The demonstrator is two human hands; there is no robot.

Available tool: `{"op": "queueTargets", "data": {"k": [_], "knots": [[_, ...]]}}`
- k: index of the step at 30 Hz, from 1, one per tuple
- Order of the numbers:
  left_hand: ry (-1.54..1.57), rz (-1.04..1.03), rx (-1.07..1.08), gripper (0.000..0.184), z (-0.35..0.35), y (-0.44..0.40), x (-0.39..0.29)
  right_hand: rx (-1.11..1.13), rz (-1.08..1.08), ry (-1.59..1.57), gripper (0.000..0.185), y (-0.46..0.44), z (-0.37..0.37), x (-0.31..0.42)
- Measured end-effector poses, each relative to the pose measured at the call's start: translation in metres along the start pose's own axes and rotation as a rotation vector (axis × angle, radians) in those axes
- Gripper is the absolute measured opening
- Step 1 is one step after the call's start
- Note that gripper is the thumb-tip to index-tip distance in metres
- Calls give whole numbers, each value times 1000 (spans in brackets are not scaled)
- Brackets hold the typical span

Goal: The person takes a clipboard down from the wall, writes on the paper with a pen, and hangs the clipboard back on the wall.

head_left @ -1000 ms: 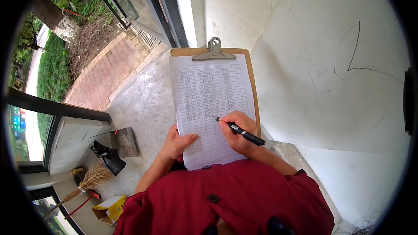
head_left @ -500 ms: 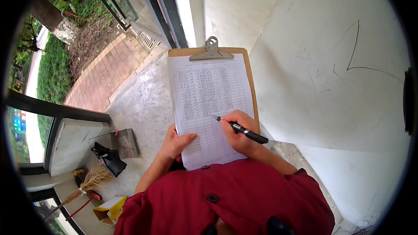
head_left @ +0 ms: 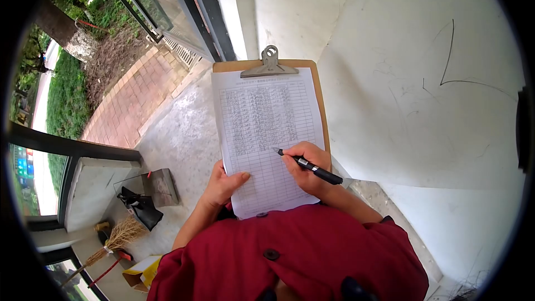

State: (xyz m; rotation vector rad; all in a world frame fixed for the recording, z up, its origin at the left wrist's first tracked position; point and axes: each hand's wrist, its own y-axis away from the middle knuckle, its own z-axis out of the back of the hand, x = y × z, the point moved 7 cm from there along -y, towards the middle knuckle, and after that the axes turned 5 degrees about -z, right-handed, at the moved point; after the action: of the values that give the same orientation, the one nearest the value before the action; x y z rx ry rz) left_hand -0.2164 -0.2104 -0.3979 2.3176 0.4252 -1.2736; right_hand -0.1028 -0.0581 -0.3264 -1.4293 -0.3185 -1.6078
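A brown clipboard (head_left: 320, 100) with a metal clip (head_left: 270, 62) holds a printed table sheet (head_left: 262, 181), its upper rows filled with handwriting. My left hand (head_left: 224, 183) grips the lower left edge of the clipboard, thumb on top of the paper and the other fingers hidden beneath. In my right hand (head_left: 306, 170) is a black pen (head_left: 316, 170), pinched between thumb and fingers. The pen's tip points at the lowest written rows; whether it touches the paper cannot be made out.
At the lower left are a straw broom (head_left: 123, 233), a black bag (head_left: 144, 209), a metal dustpan (head_left: 163, 187) and a yellow box (head_left: 146, 270). A glass door (head_left: 156, 8) stands open at the upper left. A marked white wall (head_left: 412, 122) rises on the right.
The view has shifted slightly, moving the wall and door a little to the left. The clipboard sits slightly further left than at first. Both hands keep their hold.
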Motion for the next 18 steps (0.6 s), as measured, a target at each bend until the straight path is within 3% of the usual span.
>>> {"op": "queueTargets", "data": {"k": [18], "knots": [[-28,-13,-33,40,1,2,3,28,2,7,12,-2,-5,1]]}}
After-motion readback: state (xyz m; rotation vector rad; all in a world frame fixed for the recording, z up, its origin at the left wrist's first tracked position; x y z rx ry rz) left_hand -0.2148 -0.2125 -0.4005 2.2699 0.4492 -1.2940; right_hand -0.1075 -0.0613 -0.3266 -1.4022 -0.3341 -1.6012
